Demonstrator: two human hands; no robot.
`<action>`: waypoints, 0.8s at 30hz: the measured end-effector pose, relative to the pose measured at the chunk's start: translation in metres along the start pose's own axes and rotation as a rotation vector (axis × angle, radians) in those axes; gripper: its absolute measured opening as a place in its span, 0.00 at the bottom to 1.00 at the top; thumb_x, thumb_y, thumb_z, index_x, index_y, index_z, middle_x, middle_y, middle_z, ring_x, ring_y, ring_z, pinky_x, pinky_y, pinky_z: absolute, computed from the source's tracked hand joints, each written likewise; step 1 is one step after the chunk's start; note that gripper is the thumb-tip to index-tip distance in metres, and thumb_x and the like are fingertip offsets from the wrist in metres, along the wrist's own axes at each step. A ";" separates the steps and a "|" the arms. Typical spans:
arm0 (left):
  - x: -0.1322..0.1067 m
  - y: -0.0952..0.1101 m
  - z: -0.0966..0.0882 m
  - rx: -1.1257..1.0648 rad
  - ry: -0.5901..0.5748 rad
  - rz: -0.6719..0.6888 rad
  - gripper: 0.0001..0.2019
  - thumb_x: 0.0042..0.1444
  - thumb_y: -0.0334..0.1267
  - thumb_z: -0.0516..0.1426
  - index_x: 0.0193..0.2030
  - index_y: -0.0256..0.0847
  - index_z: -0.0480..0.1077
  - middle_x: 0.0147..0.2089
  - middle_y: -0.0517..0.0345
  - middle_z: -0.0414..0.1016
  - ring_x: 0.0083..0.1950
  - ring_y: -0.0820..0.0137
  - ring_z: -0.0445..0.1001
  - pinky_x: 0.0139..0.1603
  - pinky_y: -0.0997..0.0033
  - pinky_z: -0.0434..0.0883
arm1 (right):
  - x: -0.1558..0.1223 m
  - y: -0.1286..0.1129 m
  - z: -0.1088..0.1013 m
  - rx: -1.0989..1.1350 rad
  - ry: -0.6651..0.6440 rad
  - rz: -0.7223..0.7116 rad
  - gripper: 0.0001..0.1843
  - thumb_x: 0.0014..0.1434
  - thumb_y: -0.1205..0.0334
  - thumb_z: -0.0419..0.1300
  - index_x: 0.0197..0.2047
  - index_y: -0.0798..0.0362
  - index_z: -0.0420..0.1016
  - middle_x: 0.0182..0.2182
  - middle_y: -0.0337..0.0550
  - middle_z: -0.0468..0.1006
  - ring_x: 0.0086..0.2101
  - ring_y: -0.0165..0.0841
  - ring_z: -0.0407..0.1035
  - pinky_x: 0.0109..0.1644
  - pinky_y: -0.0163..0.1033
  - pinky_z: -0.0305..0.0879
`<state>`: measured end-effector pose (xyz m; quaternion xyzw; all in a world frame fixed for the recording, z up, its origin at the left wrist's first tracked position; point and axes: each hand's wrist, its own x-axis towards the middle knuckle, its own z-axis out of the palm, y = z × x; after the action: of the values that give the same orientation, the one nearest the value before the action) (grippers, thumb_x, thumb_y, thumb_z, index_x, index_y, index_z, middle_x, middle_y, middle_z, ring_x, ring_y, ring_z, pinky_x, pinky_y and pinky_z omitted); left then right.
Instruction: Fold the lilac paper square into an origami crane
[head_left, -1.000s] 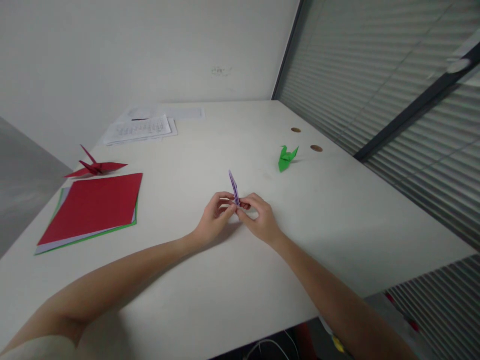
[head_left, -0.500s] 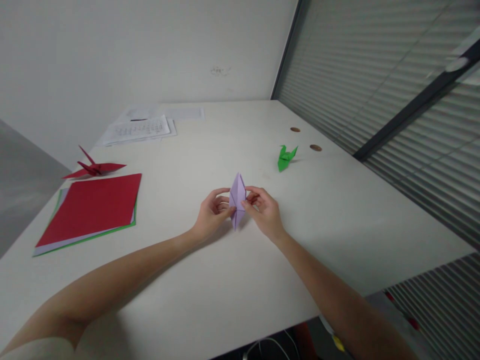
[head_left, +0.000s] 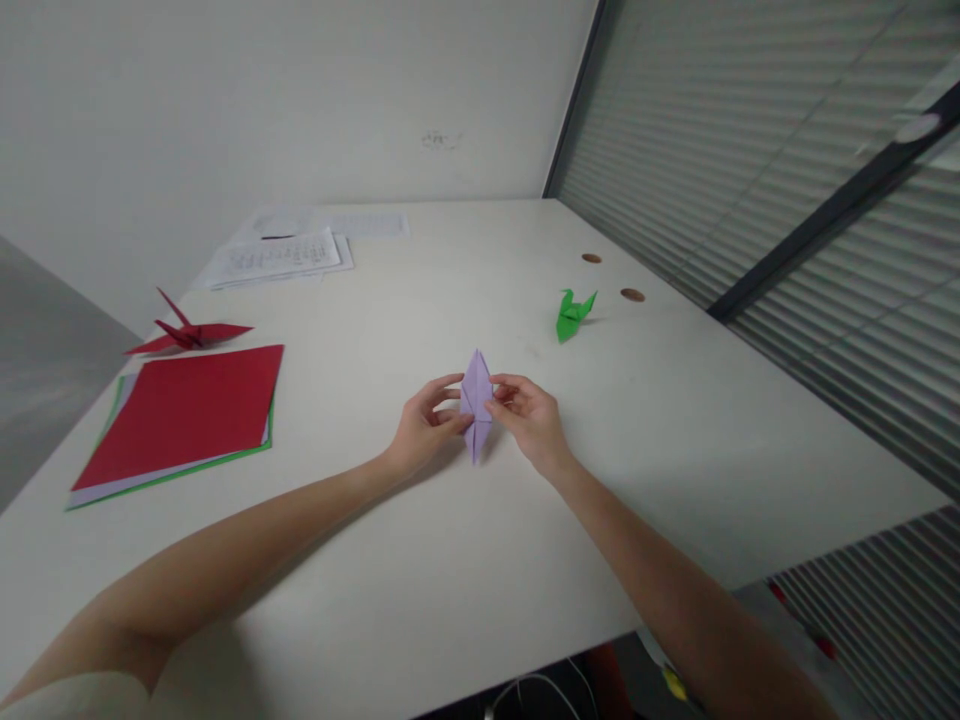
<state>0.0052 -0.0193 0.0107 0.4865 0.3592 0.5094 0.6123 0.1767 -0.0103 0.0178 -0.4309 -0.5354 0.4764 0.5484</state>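
Note:
A lilac piece of folded origami paper, long and diamond-shaped with a slit in its lower half, stands between my hands just over the table. My left hand pinches its left edge, thumb on the near face and fingers behind. On the opposite edge, my right hand grips it the same way, with the thumb near the middle. The backs of the paper and some fingertips are hidden. Farther off to the right sits a green paper crane. A red paper crane rests at the left.
A stack of square coloured sheets, red on top, lies at the left of the white table. Written papers are at the back left. Two round holes are near the right edge, beside window blinds. Cables show below the front edge.
The lilac paper has tilted slightly and its two upper faces look flatter and more open toward me. Both hands keep their grip in nearly the same place.

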 end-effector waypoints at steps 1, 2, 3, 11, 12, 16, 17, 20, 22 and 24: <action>0.000 -0.001 -0.001 0.010 0.005 0.001 0.30 0.46 0.38 0.68 0.57 0.42 0.67 0.52 0.49 0.73 0.33 0.75 0.77 0.37 0.70 0.76 | 0.000 0.001 0.000 -0.010 0.000 -0.002 0.21 0.44 0.55 0.70 0.42 0.50 0.76 0.30 0.37 0.71 0.31 0.29 0.67 0.36 0.37 0.69; 0.001 -0.002 -0.001 0.019 0.010 0.002 0.30 0.46 0.38 0.69 0.57 0.42 0.68 0.55 0.48 0.72 0.32 0.75 0.77 0.37 0.69 0.77 | 0.000 0.001 0.000 -0.016 0.001 -0.005 0.21 0.44 0.55 0.70 0.43 0.50 0.76 0.29 0.37 0.71 0.31 0.29 0.67 0.36 0.37 0.69; 0.001 -0.002 -0.002 0.025 0.013 0.001 0.30 0.46 0.38 0.69 0.57 0.42 0.68 0.56 0.47 0.71 0.31 0.75 0.77 0.37 0.68 0.77 | 0.000 0.001 0.000 -0.016 0.003 -0.007 0.21 0.45 0.56 0.69 0.43 0.50 0.76 0.29 0.36 0.70 0.31 0.29 0.67 0.36 0.37 0.69; 0.002 -0.006 -0.004 0.001 0.037 -0.004 0.32 0.45 0.38 0.69 0.58 0.42 0.69 0.57 0.46 0.71 0.35 0.72 0.79 0.39 0.67 0.78 | 0.000 0.001 -0.002 0.017 0.023 0.045 0.21 0.48 0.54 0.67 0.45 0.52 0.79 0.31 0.39 0.75 0.31 0.29 0.68 0.36 0.37 0.67; 0.002 -0.006 -0.004 -0.001 0.040 -0.009 0.32 0.45 0.38 0.69 0.59 0.42 0.69 0.57 0.46 0.71 0.35 0.72 0.79 0.40 0.67 0.77 | 0.000 0.001 -0.002 0.021 0.023 0.058 0.21 0.49 0.53 0.67 0.46 0.52 0.79 0.32 0.40 0.76 0.31 0.29 0.68 0.37 0.37 0.67; 0.002 -0.005 -0.002 0.018 0.029 0.000 0.32 0.44 0.38 0.69 0.58 0.39 0.70 0.56 0.46 0.71 0.31 0.75 0.78 0.39 0.68 0.77 | -0.001 -0.002 -0.003 -0.013 0.032 0.052 0.20 0.51 0.50 0.66 0.46 0.52 0.79 0.33 0.42 0.78 0.32 0.30 0.69 0.39 0.39 0.68; 0.001 -0.005 -0.002 0.025 0.032 0.006 0.32 0.44 0.38 0.69 0.58 0.39 0.70 0.56 0.46 0.71 0.31 0.76 0.77 0.38 0.68 0.78 | -0.001 -0.003 -0.003 -0.032 0.037 0.031 0.20 0.52 0.50 0.65 0.45 0.51 0.79 0.33 0.42 0.78 0.32 0.30 0.69 0.39 0.39 0.68; 0.001 -0.003 -0.001 0.050 0.058 0.020 0.31 0.44 0.38 0.69 0.58 0.39 0.70 0.55 0.47 0.72 0.31 0.76 0.77 0.38 0.69 0.78 | -0.002 -0.006 -0.003 -0.105 0.049 -0.070 0.17 0.53 0.52 0.65 0.44 0.50 0.79 0.33 0.41 0.76 0.32 0.30 0.69 0.38 0.38 0.68; 0.001 -0.003 -0.001 0.064 0.074 0.025 0.30 0.44 0.38 0.69 0.56 0.39 0.71 0.55 0.48 0.72 0.31 0.75 0.78 0.37 0.69 0.79 | -0.002 -0.007 -0.003 -0.145 0.051 -0.130 0.13 0.53 0.53 0.65 0.40 0.51 0.79 0.33 0.41 0.74 0.32 0.30 0.69 0.37 0.37 0.68; 0.001 -0.003 -0.001 0.061 0.082 0.030 0.28 0.44 0.37 0.69 0.53 0.39 0.71 0.54 0.49 0.72 0.31 0.74 0.79 0.36 0.70 0.79 | -0.002 -0.006 -0.003 -0.160 0.049 -0.149 0.10 0.53 0.55 0.65 0.35 0.51 0.78 0.32 0.41 0.74 0.32 0.30 0.69 0.36 0.36 0.67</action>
<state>0.0057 -0.0179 0.0078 0.4889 0.3919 0.5269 0.5742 0.1799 -0.0128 0.0235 -0.4436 -0.5887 0.3795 0.5591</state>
